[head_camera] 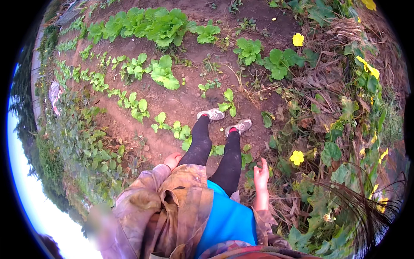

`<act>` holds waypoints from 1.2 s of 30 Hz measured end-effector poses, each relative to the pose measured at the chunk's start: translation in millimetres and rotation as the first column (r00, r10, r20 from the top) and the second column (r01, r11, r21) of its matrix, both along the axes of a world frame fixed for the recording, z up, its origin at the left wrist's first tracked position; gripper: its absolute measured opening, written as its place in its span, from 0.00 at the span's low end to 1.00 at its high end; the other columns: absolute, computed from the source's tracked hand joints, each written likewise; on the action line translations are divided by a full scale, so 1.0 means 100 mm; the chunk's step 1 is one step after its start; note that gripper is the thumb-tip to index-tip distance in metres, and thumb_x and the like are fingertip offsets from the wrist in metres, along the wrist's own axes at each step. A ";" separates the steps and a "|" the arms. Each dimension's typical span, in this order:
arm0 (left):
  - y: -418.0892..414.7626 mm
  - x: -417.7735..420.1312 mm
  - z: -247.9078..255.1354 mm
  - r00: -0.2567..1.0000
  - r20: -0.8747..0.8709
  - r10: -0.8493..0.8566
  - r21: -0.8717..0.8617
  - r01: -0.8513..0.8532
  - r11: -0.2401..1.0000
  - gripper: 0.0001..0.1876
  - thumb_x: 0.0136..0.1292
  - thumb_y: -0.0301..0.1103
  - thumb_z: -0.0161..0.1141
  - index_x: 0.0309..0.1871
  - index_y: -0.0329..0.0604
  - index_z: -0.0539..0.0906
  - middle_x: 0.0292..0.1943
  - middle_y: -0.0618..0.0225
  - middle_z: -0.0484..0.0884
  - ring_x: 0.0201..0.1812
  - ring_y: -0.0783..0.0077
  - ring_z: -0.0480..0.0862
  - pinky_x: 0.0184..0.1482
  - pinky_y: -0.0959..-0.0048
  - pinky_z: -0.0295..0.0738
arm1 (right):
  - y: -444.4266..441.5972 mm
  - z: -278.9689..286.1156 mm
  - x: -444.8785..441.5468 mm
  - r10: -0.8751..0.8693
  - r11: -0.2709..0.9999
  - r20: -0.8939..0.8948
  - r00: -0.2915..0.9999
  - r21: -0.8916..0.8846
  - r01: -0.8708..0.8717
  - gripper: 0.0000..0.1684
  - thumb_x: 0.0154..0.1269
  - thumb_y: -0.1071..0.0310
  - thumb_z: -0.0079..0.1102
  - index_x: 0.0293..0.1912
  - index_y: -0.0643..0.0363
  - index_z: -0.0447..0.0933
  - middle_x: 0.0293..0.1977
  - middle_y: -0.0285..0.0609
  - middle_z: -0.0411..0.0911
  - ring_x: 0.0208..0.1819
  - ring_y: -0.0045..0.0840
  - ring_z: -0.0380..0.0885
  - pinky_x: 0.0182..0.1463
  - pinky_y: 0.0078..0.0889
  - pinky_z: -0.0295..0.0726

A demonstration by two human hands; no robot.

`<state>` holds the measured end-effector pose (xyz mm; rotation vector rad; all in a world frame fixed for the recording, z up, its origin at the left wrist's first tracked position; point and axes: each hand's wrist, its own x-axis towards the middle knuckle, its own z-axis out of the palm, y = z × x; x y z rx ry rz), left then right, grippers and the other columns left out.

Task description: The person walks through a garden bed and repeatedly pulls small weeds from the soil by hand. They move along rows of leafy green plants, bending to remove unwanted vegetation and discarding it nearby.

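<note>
My left hand (173, 161) hangs by the left thigh, beside the hem of a brown jacket (184, 184); its fingers are partly hidden, and whether they are closed cannot be told. To the right of the legs is my right hand (261, 173), its fingers apart and nothing in them. Between the two hands, black trousers (199, 142) lead down to light shoes (239, 127) standing on reddish soil. A small leafy seedling (228, 103) grows just beyond the shoes. Low green leaves (217, 150) show between the legs.
Rows of leafy greens (161, 26) cross the soil ahead. Smaller seedlings (134, 105) run to the left. Dry stalks and vines with yellow flowers (297, 157) crowd the right side. Dense low plants (103, 152) cover the left, with a pale bundle (55, 97) beyond.
</note>
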<state>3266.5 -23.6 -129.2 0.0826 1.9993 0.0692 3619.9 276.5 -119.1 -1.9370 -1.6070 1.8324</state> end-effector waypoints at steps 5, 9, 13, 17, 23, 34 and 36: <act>0.16 0.21 0.12 0.998 -0.011 0.056 -0.031 -0.056 0.998 0.24 0.66 0.45 0.57 0.62 0.43 0.79 0.55 0.51 0.83 0.59 0.54 0.81 0.63 0.63 0.72 | 0.10 -0.04 0.35 0.043 0.999 0.063 0.997 0.028 -0.045 0.34 0.65 0.73 0.59 0.70 0.56 0.64 0.49 0.44 0.79 0.39 0.22 0.77 0.47 0.28 0.78; 0.00 0.19 0.07 0.998 -0.056 -0.011 -0.020 0.010 1.000 0.25 0.66 0.45 0.56 0.63 0.42 0.77 0.55 0.52 0.83 0.59 0.55 0.81 0.63 0.66 0.72 | 0.05 -0.19 0.36 0.045 0.999 0.060 0.997 -0.009 -0.045 0.34 0.65 0.72 0.60 0.70 0.56 0.64 0.47 0.43 0.80 0.38 0.21 0.78 0.46 0.27 0.78; 0.23 0.17 0.23 0.996 -0.076 -0.043 -0.069 0.038 0.997 0.23 0.67 0.45 0.54 0.61 0.43 0.79 0.54 0.49 0.83 0.59 0.53 0.81 0.63 0.64 0.72 | 0.00 -0.26 0.36 -0.024 0.999 -0.030 0.999 -0.039 0.023 0.34 0.65 0.72 0.60 0.70 0.57 0.64 0.44 0.43 0.80 0.35 0.19 0.77 0.43 0.27 0.78; 0.06 0.21 0.22 0.985 -0.124 -0.118 -0.092 0.107 0.990 0.24 0.67 0.46 0.55 0.60 0.42 0.79 0.54 0.47 0.83 0.58 0.51 0.81 0.62 0.62 0.73 | -0.14 -0.39 0.40 0.095 0.995 0.029 0.995 0.017 -0.095 0.35 0.65 0.71 0.60 0.70 0.57 0.64 0.38 0.42 0.82 0.31 0.20 0.77 0.40 0.26 0.79; 0.02 0.28 0.25 0.976 -0.170 -0.133 -0.123 0.113 0.986 0.23 0.67 0.47 0.55 0.60 0.44 0.80 0.54 0.50 0.83 0.58 0.51 0.81 0.62 0.62 0.73 | -0.06 -0.31 0.28 0.111 0.993 -0.016 0.994 -0.036 -0.112 0.34 0.65 0.71 0.60 0.69 0.60 0.64 0.46 0.42 0.82 0.33 0.19 0.77 0.42 0.25 0.79; 0.32 0.56 0.38 0.979 -0.187 0.077 0.027 -0.073 0.997 0.42 0.62 0.53 0.62 0.75 0.43 0.60 0.70 0.41 0.64 0.69 0.42 0.68 0.69 0.56 0.65 | 0.29 -0.27 0.11 0.237 0.971 0.001 0.972 -0.043 -0.237 0.34 0.64 0.74 0.59 0.69 0.58 0.64 0.45 0.42 0.80 0.35 0.21 0.76 0.43 0.26 0.78; 0.22 0.67 0.31 0.960 -0.279 0.023 0.102 0.006 0.995 0.46 0.61 0.53 0.64 0.76 0.42 0.56 0.72 0.40 0.59 0.68 0.40 0.68 0.70 0.56 0.64 | 0.32 -0.29 0.08 0.254 0.967 -0.007 0.967 0.009 -0.254 0.35 0.63 0.73 0.60 0.69 0.57 0.65 0.40 0.42 0.81 0.33 0.21 0.76 0.40 0.28 0.78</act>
